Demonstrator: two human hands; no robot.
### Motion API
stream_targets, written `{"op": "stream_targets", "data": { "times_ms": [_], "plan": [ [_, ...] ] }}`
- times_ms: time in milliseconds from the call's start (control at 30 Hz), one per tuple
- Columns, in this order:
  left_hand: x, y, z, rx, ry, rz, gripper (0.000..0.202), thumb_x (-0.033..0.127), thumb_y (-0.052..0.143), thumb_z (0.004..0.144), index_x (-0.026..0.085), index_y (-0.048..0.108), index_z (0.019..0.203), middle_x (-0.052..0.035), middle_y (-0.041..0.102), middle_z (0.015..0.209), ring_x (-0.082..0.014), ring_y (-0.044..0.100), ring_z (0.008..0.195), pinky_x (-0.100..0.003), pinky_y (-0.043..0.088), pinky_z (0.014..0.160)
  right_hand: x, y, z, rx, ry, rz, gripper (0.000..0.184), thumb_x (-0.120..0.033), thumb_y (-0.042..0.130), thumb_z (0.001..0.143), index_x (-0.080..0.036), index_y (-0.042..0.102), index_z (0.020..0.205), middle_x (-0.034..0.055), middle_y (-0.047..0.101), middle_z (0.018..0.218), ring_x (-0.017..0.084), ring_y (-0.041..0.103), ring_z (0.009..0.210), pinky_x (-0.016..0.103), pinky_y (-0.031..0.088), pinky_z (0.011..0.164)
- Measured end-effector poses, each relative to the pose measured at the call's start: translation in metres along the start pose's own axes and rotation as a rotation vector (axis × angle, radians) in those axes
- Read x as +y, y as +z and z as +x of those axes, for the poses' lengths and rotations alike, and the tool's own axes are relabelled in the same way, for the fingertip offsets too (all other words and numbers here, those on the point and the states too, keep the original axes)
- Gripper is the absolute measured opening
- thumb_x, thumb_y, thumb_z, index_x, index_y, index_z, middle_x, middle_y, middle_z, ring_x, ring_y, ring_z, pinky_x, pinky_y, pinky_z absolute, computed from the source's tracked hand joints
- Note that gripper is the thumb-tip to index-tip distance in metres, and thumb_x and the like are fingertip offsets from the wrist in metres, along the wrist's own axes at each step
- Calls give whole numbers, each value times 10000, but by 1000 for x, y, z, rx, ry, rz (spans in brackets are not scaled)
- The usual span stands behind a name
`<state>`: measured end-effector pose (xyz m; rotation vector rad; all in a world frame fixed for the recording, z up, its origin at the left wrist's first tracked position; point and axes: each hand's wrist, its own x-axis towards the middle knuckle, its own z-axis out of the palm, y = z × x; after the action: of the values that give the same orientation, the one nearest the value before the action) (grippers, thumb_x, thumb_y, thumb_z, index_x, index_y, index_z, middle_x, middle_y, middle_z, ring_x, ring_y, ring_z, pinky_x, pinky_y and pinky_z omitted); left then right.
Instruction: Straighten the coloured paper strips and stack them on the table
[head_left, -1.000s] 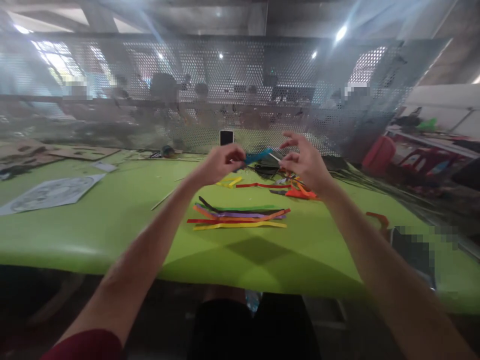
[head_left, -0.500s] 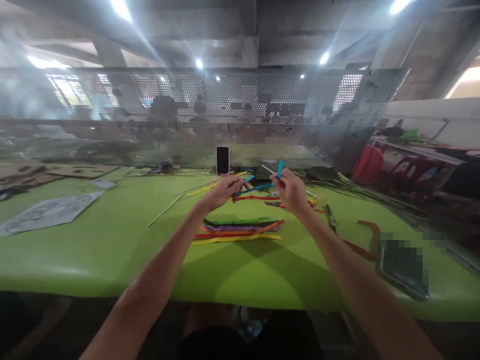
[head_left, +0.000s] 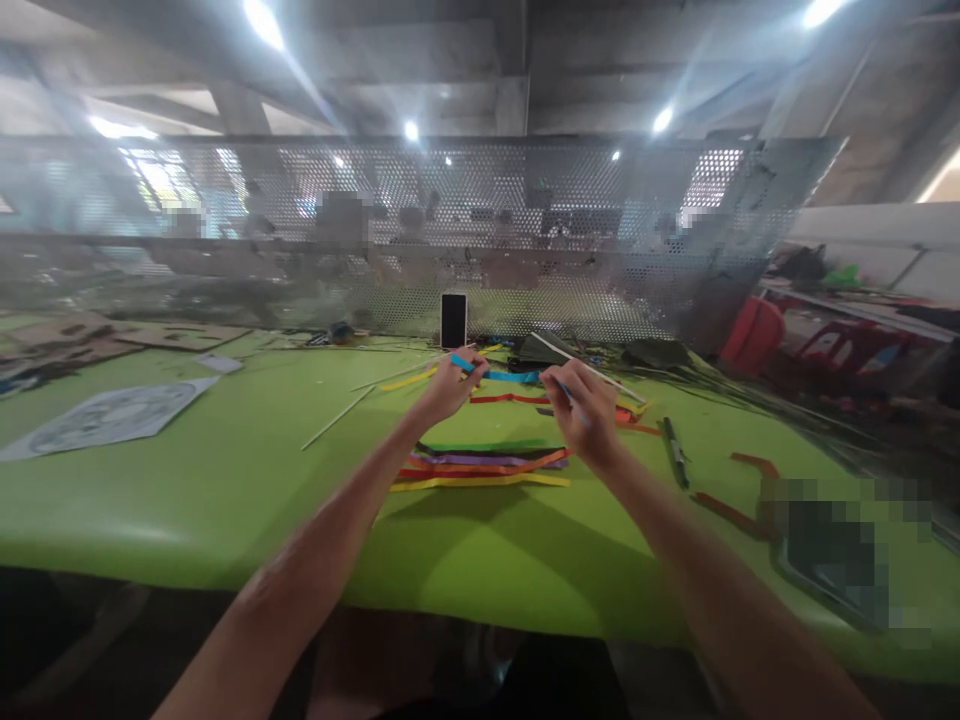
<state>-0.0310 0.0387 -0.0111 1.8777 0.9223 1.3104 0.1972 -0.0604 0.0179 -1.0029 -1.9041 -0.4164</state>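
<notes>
A blue strip (head_left: 514,377) stretches between my two hands above the table. My left hand (head_left: 452,388) is closed on one end, and a short blue piece sticks out past its fingers. Closed on the other end is my right hand (head_left: 583,400), with a bit of blue showing below its fingers. Behind them on the table lies a red strip (head_left: 510,399). Nearer to me is a loose row of strips: green (head_left: 487,444), purple (head_left: 465,461), orange (head_left: 525,463) and yellow (head_left: 480,483), with a red and a dark one among them.
A phone (head_left: 454,320) stands upright at the back before a perforated metal screen (head_left: 480,270). To the right lie a dark pen-like tool (head_left: 675,452), orange strips (head_left: 727,512) and a blurred dark device (head_left: 832,545). A printed sheet (head_left: 112,415) and thin sticks (head_left: 337,418) are leftward.
The blue strip is now drawn straighter between my hands. My right hand has lowered and turned, so its blue end no longer points up. The view has shifted slightly left.
</notes>
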Motion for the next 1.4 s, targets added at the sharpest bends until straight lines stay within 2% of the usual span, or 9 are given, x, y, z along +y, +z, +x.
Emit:
{"op": "stream_targets", "data": {
  "times_ms": [100,300,467,633,867,1033,1133,1267,1400],
  "plan": [
    [-1,-2,1,-52,-45,-86,398,538,717,802,158,608,756,-33,619,655,-139,609,556,-254,486,499,0,1,-2,-14,-39,4,303,-330,410,1044,-224,692,1018,95,674,835,204,634,775,313,462,717],
    [0,-9,0,38,-115,-268,533,635,782,672,161,632,864,-6,627,706,-110,616,591,-249,534,572,24,18,-5,39,-56,55,222,-344,520,1012,-227,709,1010,57,711,826,194,665,760,288,467,691],
    [1,-9,-4,33,-146,-328,501,558,850,612,149,686,851,-19,671,741,-102,621,624,-262,553,668,31,25,-8,75,130,268,313,-420,498,1001,-200,708,926,76,700,816,202,641,712,330,495,696],
    [1,-7,-5,18,-165,-282,401,392,927,538,131,728,768,-44,687,667,-142,635,596,-269,529,597,38,29,-9,74,339,507,361,-524,529,953,-218,715,994,32,668,732,152,555,522,303,473,528],
    [-1,-8,-3,163,-148,-303,422,471,880,594,152,701,804,-36,682,727,-124,620,600,-232,500,547,28,30,-6,-20,592,856,393,-597,625,860,-236,685,1005,23,705,777,124,574,472,260,453,436],
    [4,-7,-4,208,-114,-336,415,468,849,637,161,694,870,-14,661,748,-101,607,610,-202,487,540,27,30,-6,-88,832,1206,342,-508,760,741,-216,649,882,17,719,783,118,576,502,257,468,470],
    [9,-7,-7,154,-125,-411,418,434,858,641,165,691,914,-11,669,777,-93,610,616,-199,494,550,33,27,-6,-141,951,1380,226,-385,753,750,-208,638,830,12,705,739,119,582,555,245,457,503],
    [14,-5,-10,31,-169,-523,418,384,878,626,164,681,922,-12,672,792,-105,635,646,-219,525,584,40,22,-4,-230,964,1524,106,-300,687,806,-201,671,841,12,699,715,123,572,578,253,455,532],
    [15,-4,-9,78,-227,-508,401,360,888,611,164,673,887,-10,667,797,-101,630,635,-214,522,564,44,19,-3,-234,966,1532,128,-301,648,860,-210,691,938,43,749,828,136,581,597,268,460,536]
  ]
}}
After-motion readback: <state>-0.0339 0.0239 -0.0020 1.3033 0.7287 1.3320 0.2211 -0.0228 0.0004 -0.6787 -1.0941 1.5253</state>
